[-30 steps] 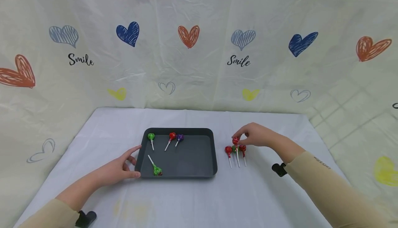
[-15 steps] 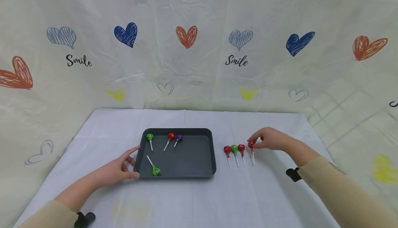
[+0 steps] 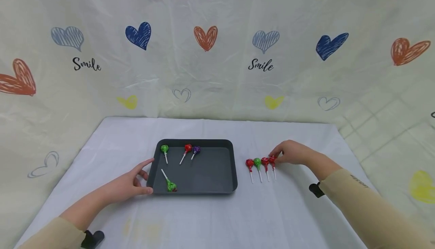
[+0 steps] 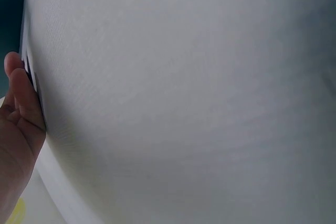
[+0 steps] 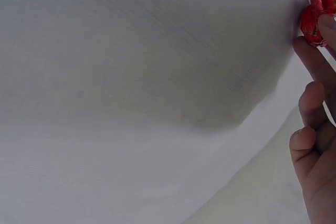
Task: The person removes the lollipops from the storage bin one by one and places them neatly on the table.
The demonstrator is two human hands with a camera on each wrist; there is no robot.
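Observation:
My right hand pinches the wrapped head of a red lollipop, the rightmost of a row on the white cloth. Left of it in the row lie a second red lollipop, a green lollipop and another red lollipop, sticks toward me. In the right wrist view, thumb and index finger are at the red wrapper. My left hand touches the left side of a dark grey tray, fingers spread along its edge, thumb at the near corner.
Inside the tray lie a green lollipop, a red lollipop and a purple lollipop along the far side. Another green lollipop is near the front left, its stick pointing away. Behind the table hangs a heart-printed sheet.
My right hand carried the red lollipop from above the group to its right, then slid it slightly left against the neighbouring red one. The left hand stayed at the tray.

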